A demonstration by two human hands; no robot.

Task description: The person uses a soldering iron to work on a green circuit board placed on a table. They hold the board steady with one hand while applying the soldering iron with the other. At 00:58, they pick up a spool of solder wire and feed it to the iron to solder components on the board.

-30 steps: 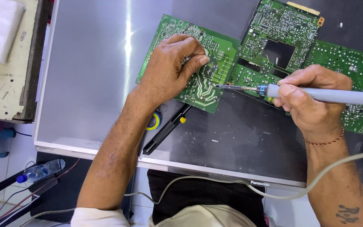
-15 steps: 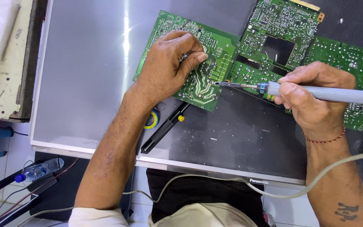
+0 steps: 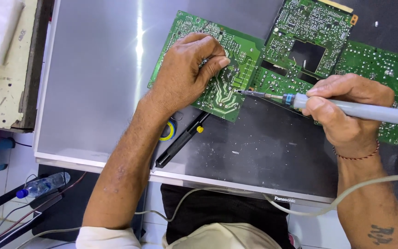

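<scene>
My left hand (image 3: pixel 187 69) presses down on a green circuit board (image 3: pixel 238 55), solder side up, which lies on a flat screen panel (image 3: pixel 93 83). My right hand (image 3: pixel 346 110) grips a grey soldering iron (image 3: pixel 360 110). The iron's tip (image 3: pixel 240 92) touches the board's lower right part, just right of my left fingers. A thin strand is pinched between my left thumb and forefinger near the tip; what it is, I cannot tell.
A larger green board (image 3: pixel 323 41) lies to the right, partly under my right hand. A black tool with a yellow button (image 3: pixel 180 140) and a yellow-ringed roll (image 3: pixel 167 130) sit below my left wrist. A plastic bottle (image 3: pixel 42 184) lies on the floor at left. The iron's cord (image 3: pixel 300 210) trails across.
The view has shifted slightly. Both hands hold nearly the same pose, with the iron's tip staying on the same spot of the board.
</scene>
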